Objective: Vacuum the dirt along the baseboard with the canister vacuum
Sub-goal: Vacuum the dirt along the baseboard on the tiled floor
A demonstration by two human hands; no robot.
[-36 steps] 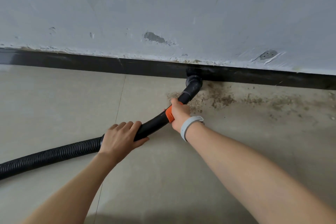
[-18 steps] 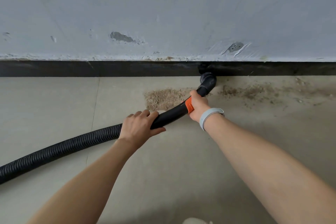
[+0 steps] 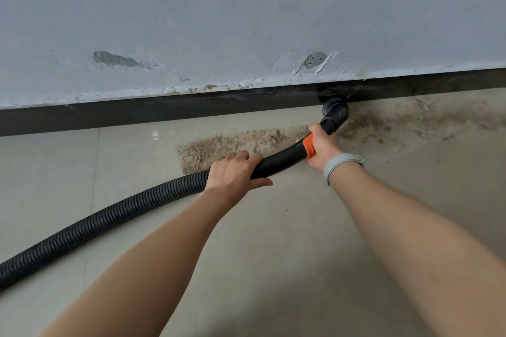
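Since the earlier frames the nozzle has travelled rightward along the baseboard, both hands going with it, and the heap of sandy dirt that was beside the nozzle now lies to its left, behind the wand.

Nearest the camera, two bare forearms reach forward over the pale tiled floor. The ribbed black hose enters from the lower left edge and curves up across the floor to the left hand. That hand grips the tube from above just where the ribbing ends, its fingers curled over the far side and the thumb wrapped along the near side. Past it runs the smooth black wand, ending in an orange collar. The right hand holds the wand at this collar, fingers closed round it; a light grey wristband sits on that wrist.

Beyond the right hand the elbow-shaped nozzle bends down to the floor, its tip right at the foot of the dark baseboard. Darker scattered dirt spreads over the floor to the right of the nozzle, along the baseboard. Above rises a pale grey wall with a bare patch at left and a scraped spot above the nozzle.
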